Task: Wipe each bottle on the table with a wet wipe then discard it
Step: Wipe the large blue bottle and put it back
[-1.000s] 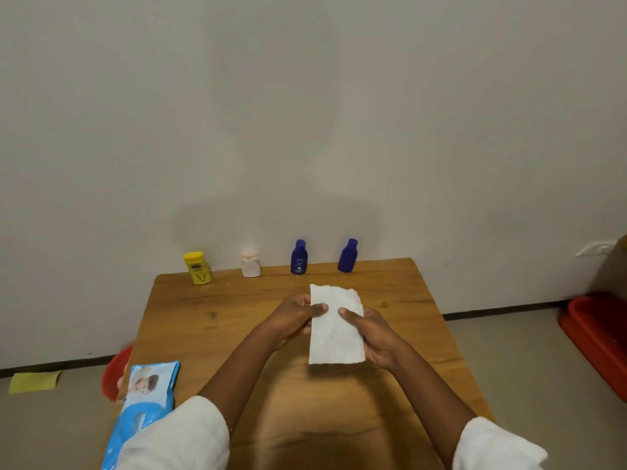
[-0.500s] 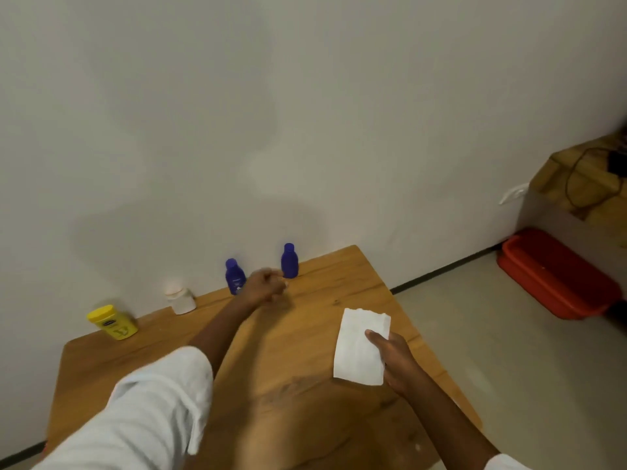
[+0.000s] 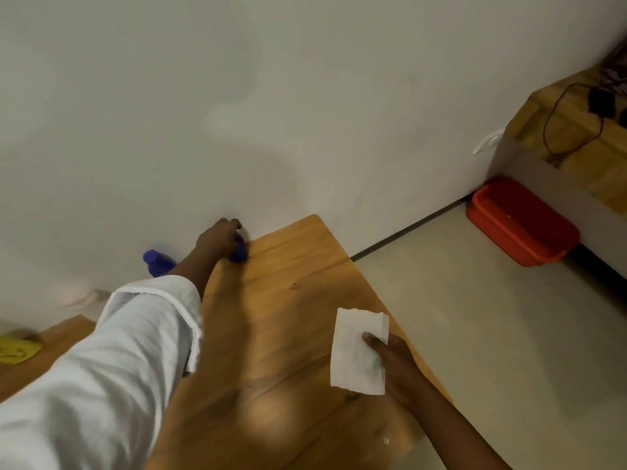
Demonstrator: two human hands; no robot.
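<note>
Two grips at work: my left hand (image 3: 219, 237) closes around the far blue bottle (image 3: 237, 254) by the wall; my right hand (image 3: 395, 362) pinches the wet wipe (image 3: 356, 354) above the bench (image 3: 288, 300).

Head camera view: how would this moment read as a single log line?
left hand: closing on right-most blue bottle by wall | right hand: holds wet wipe | wiping: not begun
</note>
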